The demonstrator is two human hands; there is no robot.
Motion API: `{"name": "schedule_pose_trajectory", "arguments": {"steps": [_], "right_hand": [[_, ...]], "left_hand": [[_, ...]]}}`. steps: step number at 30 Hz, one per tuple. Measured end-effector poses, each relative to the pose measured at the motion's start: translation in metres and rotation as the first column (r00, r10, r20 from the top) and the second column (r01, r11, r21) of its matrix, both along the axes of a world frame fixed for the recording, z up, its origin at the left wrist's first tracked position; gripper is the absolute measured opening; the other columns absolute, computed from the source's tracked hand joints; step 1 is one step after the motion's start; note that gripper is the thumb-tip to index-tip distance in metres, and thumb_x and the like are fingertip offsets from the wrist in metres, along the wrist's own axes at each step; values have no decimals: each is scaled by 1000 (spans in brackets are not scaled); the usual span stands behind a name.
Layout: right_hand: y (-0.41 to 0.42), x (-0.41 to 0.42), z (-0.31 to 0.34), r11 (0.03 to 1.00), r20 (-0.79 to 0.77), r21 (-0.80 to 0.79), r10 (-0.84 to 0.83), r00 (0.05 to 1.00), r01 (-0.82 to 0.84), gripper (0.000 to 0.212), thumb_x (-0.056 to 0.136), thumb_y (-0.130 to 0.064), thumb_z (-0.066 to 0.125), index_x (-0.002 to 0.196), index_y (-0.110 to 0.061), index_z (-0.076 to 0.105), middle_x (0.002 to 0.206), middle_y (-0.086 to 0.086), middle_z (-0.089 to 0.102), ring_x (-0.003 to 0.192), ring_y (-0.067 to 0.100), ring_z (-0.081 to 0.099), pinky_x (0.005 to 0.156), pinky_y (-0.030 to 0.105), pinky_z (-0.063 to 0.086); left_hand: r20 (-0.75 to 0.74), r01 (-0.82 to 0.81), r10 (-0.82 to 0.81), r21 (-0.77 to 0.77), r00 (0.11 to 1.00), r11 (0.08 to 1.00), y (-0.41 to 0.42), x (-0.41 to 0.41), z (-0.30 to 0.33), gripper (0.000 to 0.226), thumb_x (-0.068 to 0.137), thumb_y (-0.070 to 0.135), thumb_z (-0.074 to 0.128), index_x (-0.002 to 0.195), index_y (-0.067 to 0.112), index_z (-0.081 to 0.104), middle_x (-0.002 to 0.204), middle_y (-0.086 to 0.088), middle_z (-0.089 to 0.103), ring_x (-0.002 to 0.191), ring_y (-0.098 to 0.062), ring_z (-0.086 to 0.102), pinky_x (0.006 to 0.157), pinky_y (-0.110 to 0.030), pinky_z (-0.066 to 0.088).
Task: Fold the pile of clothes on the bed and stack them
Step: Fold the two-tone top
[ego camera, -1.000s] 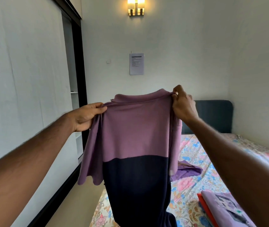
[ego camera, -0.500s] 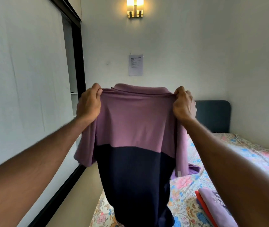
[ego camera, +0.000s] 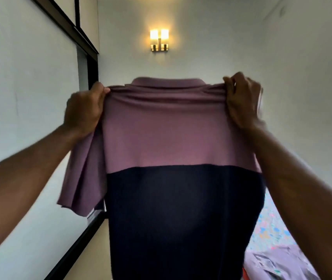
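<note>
A polo shirt (ego camera: pixel 167 142), mauve above and navy below, hangs spread out in front of me, collar at the top. My left hand (ego camera: pixel 84 110) grips its left shoulder and my right hand (ego camera: pixel 241 100) grips its right shoulder, both raised to about the same height. The left sleeve droops beside my left forearm. At the lower right, a folded lilac printed garment (ego camera: pixel 278 263) lies on the bed, with an orange edge showing under it. The shirt hides most of the bed.
The floral bedsheet (ego camera: pixel 272 225) shows at the right behind my right arm. A white wardrobe with black-framed sliding doors (ego camera: pixel 29 98) runs along the left. A lit wall lamp (ego camera: pixel 159 40) hangs on the far wall. Floor shows between wardrobe and bed.
Both hands have lifted the shirt higher and pulled its shoulders apart, so it hangs flat. My view has tilted upward, hiding the headboard and wall notice.
</note>
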State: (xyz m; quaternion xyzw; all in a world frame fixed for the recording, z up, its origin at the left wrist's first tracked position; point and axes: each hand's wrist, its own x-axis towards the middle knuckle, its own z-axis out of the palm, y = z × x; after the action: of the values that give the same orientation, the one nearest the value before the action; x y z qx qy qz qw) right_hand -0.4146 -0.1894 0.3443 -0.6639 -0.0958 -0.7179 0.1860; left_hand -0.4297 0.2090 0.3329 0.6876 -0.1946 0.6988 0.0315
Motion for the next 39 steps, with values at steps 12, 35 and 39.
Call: {"name": "schedule_pose_trajectory", "arguments": {"steps": [12,35,39], "right_hand": [[-18,41,-71,937,-366,-274,108,925,-218,23,97,-15,44,85,-1,59,75,25,62,70,42,60,66,39,37],[-18,325,-562,918,-917,-356,-308,253,-175,16,104,-33,44,120,-33,39,109,3,65,93,35,70,68,44,52],[-23,329,-616,954,-963,-264,-254,88,-142,20,105,-48,33,113,-32,44,112,-2,68,96,35,70,73,46,54]], "left_hand": [[-422,169,-176,-55,890,984,3,68,-81,27,109,26,41,102,1,51,76,-32,60,71,-49,62,61,-38,36],[-951,-68,-142,-167,273,984,-21,362,-569,17,106,20,41,111,11,54,94,-14,71,81,-43,65,62,-41,45],[-980,-28,-152,-157,131,987,-13,384,-615,13,102,18,41,103,12,53,82,-17,65,76,-44,62,67,-49,49]]}}
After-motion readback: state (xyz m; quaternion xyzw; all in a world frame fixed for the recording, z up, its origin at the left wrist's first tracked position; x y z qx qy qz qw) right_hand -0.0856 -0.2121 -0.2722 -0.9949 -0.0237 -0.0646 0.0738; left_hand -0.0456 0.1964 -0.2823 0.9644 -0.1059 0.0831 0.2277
